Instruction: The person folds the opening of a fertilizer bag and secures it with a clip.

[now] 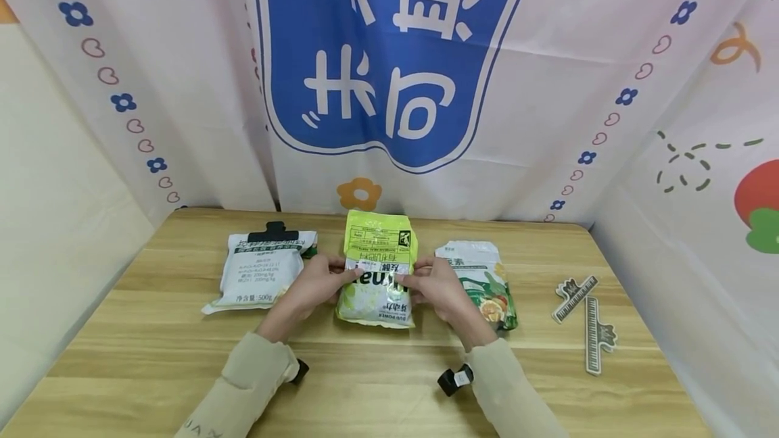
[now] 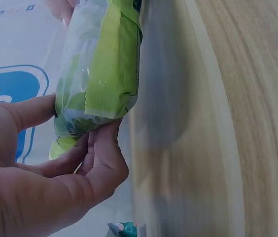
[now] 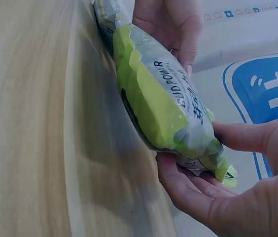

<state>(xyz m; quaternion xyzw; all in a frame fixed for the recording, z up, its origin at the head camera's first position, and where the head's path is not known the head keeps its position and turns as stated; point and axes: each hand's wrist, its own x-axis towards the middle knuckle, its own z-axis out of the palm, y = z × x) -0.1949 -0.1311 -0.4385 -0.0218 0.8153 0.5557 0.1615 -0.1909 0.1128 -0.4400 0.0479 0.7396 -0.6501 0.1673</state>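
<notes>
A plump yellow-green and white fertilizer bag [image 1: 379, 296] is held between my two hands at the middle of the table, its print upside down in the head view. My left hand [image 1: 318, 282] grips one side, thumb on the front face and fingers curled under it. On the other side my right hand [image 1: 439, 286] does the same. Both wrist views show a gap and a shadow between the bag's green bottom [image 3: 151, 106] and the wood, so it is lifted. The bag's back is hidden in the head view.
To the left lies a white bag [image 1: 258, 276] with a black clip [image 1: 274, 231] on its top edge. A white and green bag [image 1: 477, 272] with printed fruit lies partly behind my right arm. Two loose ruler-like clips [image 1: 575, 298] lie at the right; a printed cloth [image 1: 548, 100] hangs behind.
</notes>
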